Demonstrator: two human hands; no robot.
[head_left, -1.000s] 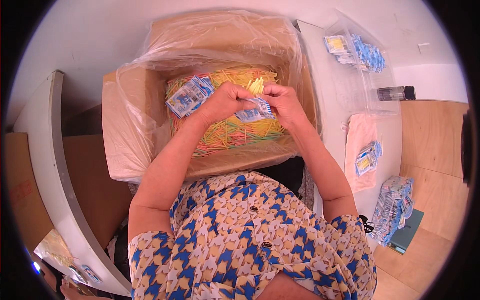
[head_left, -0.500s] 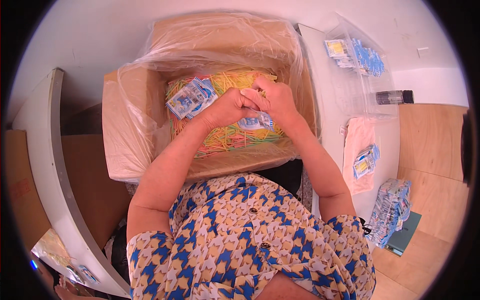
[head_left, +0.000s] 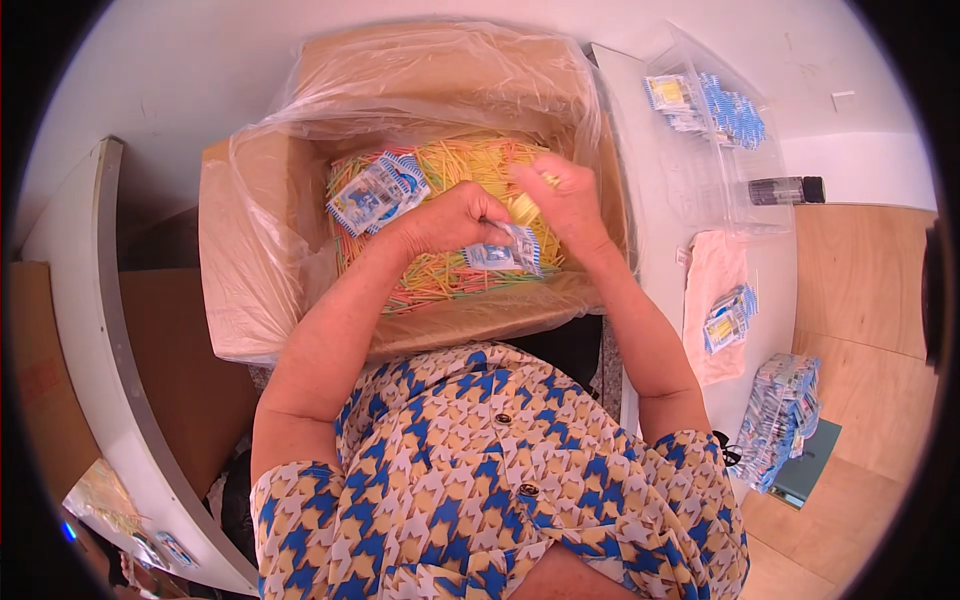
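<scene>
The left hand [head_left: 450, 218] has its thumb and fingers pinched together on the upper edge of a small clear plastic packet with blue print and a blue-and-white striped border [head_left: 505, 255]. The right hand [head_left: 570, 205], just beside it, has its fingers curled closed around a bunch of thin, short yellow sticks [head_left: 524, 209]; the fingertips are blurred, so how tightly they press cannot be told. The packet hangs below the left fingers, its mouth mostly hidden.

A good hold here, I judge, keeps the left pinch at the very edge so the thin film does not crumple, and the right fingers firm but light, the stick ends level, since such slender pieces could bend or snap.

Both hands work above loose, thin yellow, pink and green sticks [head_left: 430, 285], where a dropped piece would be easily lost among the others. Flat striped plastic packets [head_left: 375, 195] lie on these sticks, left of the left hand. Around everything stands a brown cardboard box lined with clear plastic film [head_left: 285, 335].
</scene>
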